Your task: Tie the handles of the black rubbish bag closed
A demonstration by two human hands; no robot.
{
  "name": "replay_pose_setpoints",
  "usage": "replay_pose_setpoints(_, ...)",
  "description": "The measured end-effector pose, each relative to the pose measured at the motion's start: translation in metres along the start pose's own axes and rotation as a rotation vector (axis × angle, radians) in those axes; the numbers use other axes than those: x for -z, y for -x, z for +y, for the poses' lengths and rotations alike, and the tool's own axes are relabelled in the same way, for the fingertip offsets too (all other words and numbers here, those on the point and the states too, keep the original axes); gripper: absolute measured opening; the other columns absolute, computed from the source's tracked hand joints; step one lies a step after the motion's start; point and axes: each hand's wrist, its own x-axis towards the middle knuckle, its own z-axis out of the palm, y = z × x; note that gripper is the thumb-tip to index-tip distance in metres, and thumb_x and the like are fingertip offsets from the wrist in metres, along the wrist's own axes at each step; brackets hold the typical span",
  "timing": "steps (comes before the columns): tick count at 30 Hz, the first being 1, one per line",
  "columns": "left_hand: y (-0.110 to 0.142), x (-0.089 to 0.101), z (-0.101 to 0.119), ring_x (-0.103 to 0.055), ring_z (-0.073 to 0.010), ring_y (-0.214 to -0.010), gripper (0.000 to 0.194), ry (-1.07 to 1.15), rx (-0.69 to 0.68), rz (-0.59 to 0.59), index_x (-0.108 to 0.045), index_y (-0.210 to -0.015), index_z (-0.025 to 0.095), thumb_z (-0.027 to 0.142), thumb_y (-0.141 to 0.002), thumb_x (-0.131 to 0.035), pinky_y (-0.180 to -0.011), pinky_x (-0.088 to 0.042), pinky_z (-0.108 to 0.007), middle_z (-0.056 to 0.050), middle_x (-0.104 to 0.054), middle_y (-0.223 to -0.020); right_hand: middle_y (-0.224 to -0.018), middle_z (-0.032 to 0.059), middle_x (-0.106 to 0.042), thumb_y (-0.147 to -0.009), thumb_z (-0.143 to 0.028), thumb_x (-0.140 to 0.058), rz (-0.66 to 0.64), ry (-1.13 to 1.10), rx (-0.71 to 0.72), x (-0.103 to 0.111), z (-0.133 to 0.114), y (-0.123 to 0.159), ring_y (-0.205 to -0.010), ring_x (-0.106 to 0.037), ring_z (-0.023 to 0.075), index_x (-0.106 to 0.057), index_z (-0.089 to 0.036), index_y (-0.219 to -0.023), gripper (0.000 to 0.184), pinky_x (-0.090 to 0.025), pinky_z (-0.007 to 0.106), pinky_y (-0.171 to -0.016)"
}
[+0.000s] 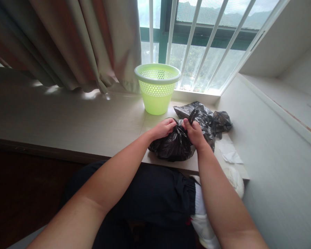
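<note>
A full black plastic garbage bag (175,147) rests near the front edge of the window ledge, its top gathered and twisted. My left hand (164,128) is closed around the left side of the gathered neck. On the other side, my right hand (193,131) grips the neck, with a loop of black plastic standing up by the thumb. What the fingertips pinch is partly hidden in the folds. Behind my right hand lies another black plastic bag (197,109), crumpled and spread out. Beyond the full bag stands a light green wastebasket (157,100), upright, with a perforated upper wall.
The pale ledge (93,121) runs left beneath a long curtain (114,41). A barred window (197,45) is behind the basket. White paper (229,150) lies at the right, beside a side wall (269,138). My dark-trousered leg (155,193) is below the ledge.
</note>
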Motion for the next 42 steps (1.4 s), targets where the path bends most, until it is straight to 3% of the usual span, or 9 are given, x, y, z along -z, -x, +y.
replay_pose_setpoints(17,-0.0009,-0.0023,-0.0033,-0.03,-0.0066,-0.042,0.017,-0.085,-0.029,0.041,-0.047,-0.081,0.021,0.03,-0.096,-0.049,-0.045,-0.023,-0.02,0.009,-0.041,-0.053,-0.059,-0.0012,-0.043,-0.092,-0.08,-0.049,-0.002,0.001,-0.003,-0.0003,-0.0023,-0.0003,-0.06,-0.039,0.0149,-0.044,-0.023,-0.06,0.065,-0.032,0.031,-0.057)
replay_pose_setpoints(28,-0.0009,-0.0017,-0.0049,-0.038,-0.0091,-0.054,0.018,-0.266,-0.12,0.086,-0.048,-0.078,0.02,0.033,-0.091,-0.05,-0.055,-0.031,-0.023,0.006,-0.046,-0.061,-0.059,-0.0017,-0.042,-0.091,-0.08,-0.051,-0.013,-0.005,-0.011,-0.0006,-0.0033,-0.0007,-0.059,-0.038,0.0142,-0.043,-0.023,-0.06,0.065,-0.032,0.032,-0.057)
replay_pose_setpoints(42,-0.0007,-0.0025,-0.0035,-0.04,-0.0106,-0.057,0.021,-0.33,-0.145,0.095,-0.047,-0.076,0.021,0.039,-0.088,-0.049,-0.058,-0.032,-0.026,0.006,-0.047,-0.063,-0.059,-0.0022,-0.041,-0.089,-0.081,-0.052,-0.021,-0.02,-0.031,-0.0009,-0.0034,-0.0006,-0.059,-0.038,0.0135,-0.042,-0.023,-0.06,0.066,-0.031,0.031,-0.059)
